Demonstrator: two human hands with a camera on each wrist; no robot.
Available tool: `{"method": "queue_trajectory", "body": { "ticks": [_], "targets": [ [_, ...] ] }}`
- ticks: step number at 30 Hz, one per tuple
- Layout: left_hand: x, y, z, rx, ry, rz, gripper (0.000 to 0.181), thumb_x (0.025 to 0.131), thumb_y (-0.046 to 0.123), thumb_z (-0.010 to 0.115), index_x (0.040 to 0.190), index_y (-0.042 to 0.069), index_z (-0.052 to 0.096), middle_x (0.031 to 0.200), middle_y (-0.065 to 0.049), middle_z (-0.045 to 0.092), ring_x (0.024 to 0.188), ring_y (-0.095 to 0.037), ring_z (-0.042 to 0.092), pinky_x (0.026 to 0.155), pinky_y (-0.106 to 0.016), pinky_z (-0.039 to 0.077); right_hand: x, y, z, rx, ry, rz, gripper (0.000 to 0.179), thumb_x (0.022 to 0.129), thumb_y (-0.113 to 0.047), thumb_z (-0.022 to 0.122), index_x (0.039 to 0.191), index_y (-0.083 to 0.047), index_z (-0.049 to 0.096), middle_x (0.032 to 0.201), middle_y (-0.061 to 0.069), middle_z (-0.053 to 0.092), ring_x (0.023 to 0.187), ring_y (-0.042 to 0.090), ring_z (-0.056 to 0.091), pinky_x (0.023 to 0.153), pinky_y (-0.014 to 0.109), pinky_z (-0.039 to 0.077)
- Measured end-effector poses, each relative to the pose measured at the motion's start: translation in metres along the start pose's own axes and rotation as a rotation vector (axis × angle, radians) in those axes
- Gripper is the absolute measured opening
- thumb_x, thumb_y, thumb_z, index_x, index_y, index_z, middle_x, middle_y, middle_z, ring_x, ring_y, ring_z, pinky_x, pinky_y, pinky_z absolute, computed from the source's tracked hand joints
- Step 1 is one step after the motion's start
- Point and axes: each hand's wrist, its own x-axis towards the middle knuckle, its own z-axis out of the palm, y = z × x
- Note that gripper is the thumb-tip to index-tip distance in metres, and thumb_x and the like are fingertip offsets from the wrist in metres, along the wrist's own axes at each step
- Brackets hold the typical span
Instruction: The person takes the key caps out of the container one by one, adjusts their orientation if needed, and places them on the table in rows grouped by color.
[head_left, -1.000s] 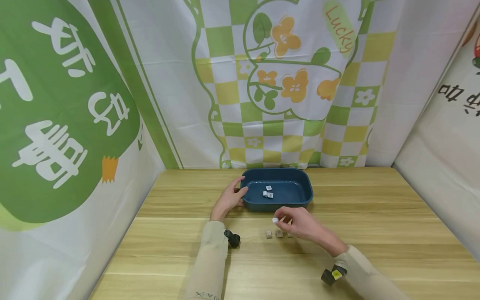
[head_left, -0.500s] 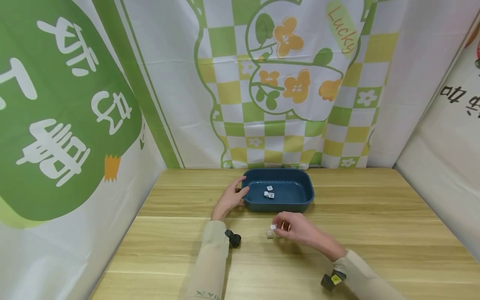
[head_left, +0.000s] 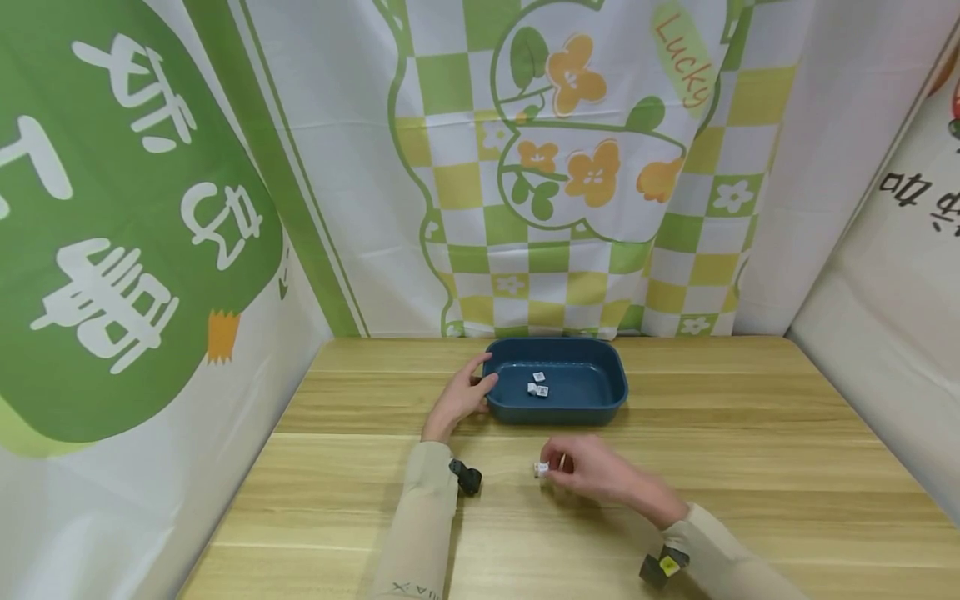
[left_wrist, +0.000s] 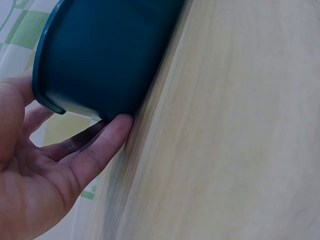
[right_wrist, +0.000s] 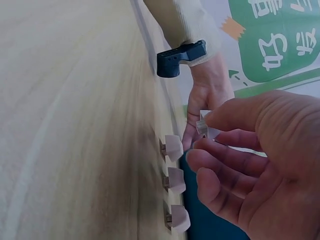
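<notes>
My left hand (head_left: 457, 400) grips the left end of a dark blue plastic box (head_left: 555, 415), thumb at the rim. In the left wrist view, the fingertips (left_wrist: 117, 129) press the box's lower corner beside the table. Several small white keycaps (head_left: 538, 377) lie inside the box, left of its middle. My right hand (head_left: 592, 468) is low in front of the box and pinches a white keycap (right_wrist: 202, 125) between thumb and finger. Below it in the right wrist view, three beige keycaps (right_wrist: 176, 180) stand in a row on the table; the right hand mostly hides them in the head view.
The wooden table (head_left: 750, 450) runs back to a checked green and white curtain (head_left: 585, 275). Printed cloth (head_left: 247, 367) hangs along the left side, and more hangs at the right. A black camera (head_left: 467, 477) sits on the left wrist.
My right hand has moved down and slightly left with the white keycap, to the left end of the beige row. The left hand stays on the box.
</notes>
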Motion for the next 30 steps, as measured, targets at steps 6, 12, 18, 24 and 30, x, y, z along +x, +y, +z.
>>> {"method": "queue_trajectory", "body": {
  "ticks": [6,12,18,24,30],
  "targets": [
    [0.0,0.0,0.0,-0.002,0.002,-0.001,0.054,0.101,0.035,0.056,0.151,0.033,0.036,0.13,-0.021,0.057,0.082,-0.021,0.066,0.072,-0.037,0.059,-0.001,0.0,0.005,-0.004,0.006,0.001,0.006,0.089,-0.018,0.072,0.093,-0.019,0.067,0.078,-0.012,0.063,0.067,-0.003,0.052,0.06,0.017,0.047],
    [0.0,0.002,0.001,0.005,0.005,-0.004,0.054,0.101,0.035,0.056,0.152,0.032,0.036,0.128,-0.021,0.058,0.077,-0.023,0.066,0.073,-0.038,0.059,-0.001,-0.001,0.009,-0.008,-0.03,0.009,0.007,0.088,-0.017,0.073,0.092,-0.019,0.068,0.081,-0.013,0.064,0.07,-0.002,0.053,0.064,0.017,0.048],
    [-0.002,0.002,0.0,0.01,0.007,0.0,0.054,0.101,0.035,0.055,0.152,0.033,0.036,0.13,-0.02,0.058,0.082,-0.022,0.067,0.073,-0.038,0.059,-0.001,-0.001,0.014,-0.032,-0.051,-0.008,0.008,0.088,-0.019,0.074,0.092,-0.019,0.067,0.077,-0.015,0.062,0.068,-0.004,0.052,0.064,0.017,0.047],
    [-0.002,0.002,0.001,0.024,0.006,0.011,0.055,0.101,0.035,0.055,0.152,0.032,0.035,0.13,-0.021,0.058,0.078,-0.023,0.067,0.072,-0.038,0.059,-0.001,0.0,0.016,-0.049,-0.061,-0.002,0.009,0.088,-0.021,0.074,0.093,-0.019,0.067,0.075,-0.016,0.061,0.066,-0.005,0.051,0.063,0.017,0.046],
    [-0.001,0.002,0.001,0.017,0.009,0.006,0.055,0.101,0.034,0.055,0.153,0.031,0.035,0.131,-0.022,0.057,0.077,-0.023,0.066,0.072,-0.037,0.059,-0.001,0.001,0.015,-0.056,-0.076,-0.004,0.009,0.089,-0.021,0.074,0.094,-0.018,0.067,0.074,-0.014,0.062,0.065,-0.005,0.052,0.061,0.016,0.046]
  ]
}}
